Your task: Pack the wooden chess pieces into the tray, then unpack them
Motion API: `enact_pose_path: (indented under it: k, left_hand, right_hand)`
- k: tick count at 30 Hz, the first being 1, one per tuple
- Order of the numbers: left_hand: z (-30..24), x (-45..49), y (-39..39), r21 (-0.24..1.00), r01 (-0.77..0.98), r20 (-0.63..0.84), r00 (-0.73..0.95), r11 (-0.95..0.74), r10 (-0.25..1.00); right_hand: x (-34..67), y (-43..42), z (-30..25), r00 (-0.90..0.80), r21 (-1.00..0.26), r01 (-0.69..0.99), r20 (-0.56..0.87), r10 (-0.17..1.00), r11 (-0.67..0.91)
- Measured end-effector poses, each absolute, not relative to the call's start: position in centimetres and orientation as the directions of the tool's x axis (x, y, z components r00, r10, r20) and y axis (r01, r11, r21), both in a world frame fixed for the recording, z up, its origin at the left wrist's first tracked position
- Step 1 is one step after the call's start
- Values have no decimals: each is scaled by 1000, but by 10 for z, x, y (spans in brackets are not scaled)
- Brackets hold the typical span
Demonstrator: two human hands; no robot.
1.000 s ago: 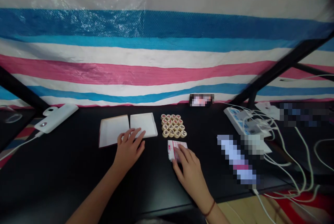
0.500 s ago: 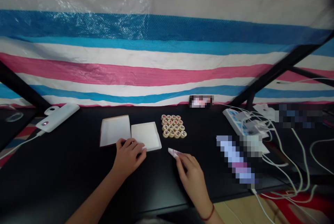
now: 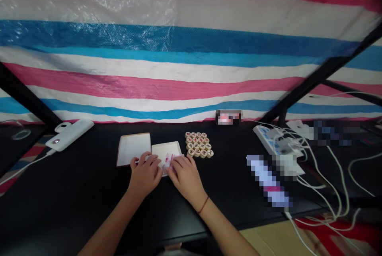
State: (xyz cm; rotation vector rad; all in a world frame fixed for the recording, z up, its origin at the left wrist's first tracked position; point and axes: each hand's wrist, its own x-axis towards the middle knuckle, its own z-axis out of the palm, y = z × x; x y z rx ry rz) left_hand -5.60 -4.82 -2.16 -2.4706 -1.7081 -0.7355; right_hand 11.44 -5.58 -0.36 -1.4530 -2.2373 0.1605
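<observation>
My left hand (image 3: 145, 172) lies with its fingers spread where two shallow boxes meet. Its fingertips cover the front corner of the left box (image 3: 135, 146), which has a white inside and a dark outer edge. The thumb is at the near left edge of the white box (image 3: 162, 148). Over that white box, my right hand (image 3: 186, 173) holds a folded, pale sheet with pink print (image 3: 168, 159) under its fingers. Just beyond the right hand, xiangqi pieces (image 3: 198, 144) stand stacked in neat rows, with red and black characters on top.
A white power bank (image 3: 70, 135) with a cable lies at the left. To the right are a power strip (image 3: 265, 138) with tangled white cables and a blurred phone-like thing (image 3: 268, 182). A small device (image 3: 229, 117) leans against the striped sheeting (image 3: 179, 88) behind.
My right hand has moved left, carrying the folded sheet from the bare table to over the white box. My left hand stays by the boxes, and the view has tilted slightly.
</observation>
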Motion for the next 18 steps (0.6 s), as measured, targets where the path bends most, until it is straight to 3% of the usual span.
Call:
enact_pose_path:
  k: [18]
  left_hand:
    - [-24,-55,-48,237,903,351,264,-358,898]
  right_hand:
    - [114,-58,-14,-410,-318,823,240,880,470]
